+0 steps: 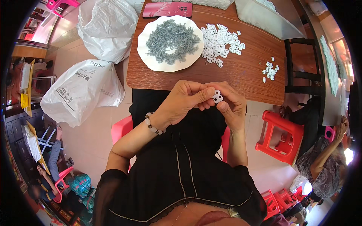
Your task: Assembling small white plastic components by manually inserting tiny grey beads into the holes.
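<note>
Both hands meet just off the near edge of the brown table (pixel 241 84). Between them sits a small white plastic piece with dark round holes (pixel 217 96). My left hand (pixel 184 100), with a beaded bracelet at the wrist, pinches its left side between thumb and fingers. My right hand (pixel 233 107) closes on it from the other side, thumb below. Whether a small pin is also between the fingers is hidden. Beyond the hands, a white wavy-rimmed plate (pixel 144 60) bears a heap of small grey pins (pixel 166 37). Right of it lies a pile of white plastic pieces (pixel 218 41).
A smaller cluster of white pieces (pixel 270 71) lies at the table's right. A pink phone (pixel 167 10) and a white bin (pixel 264 19) are at the back. White sacks (pixel 85 88) stand left, a red stool (pixel 281 137) right. Other people sit at both sides.
</note>
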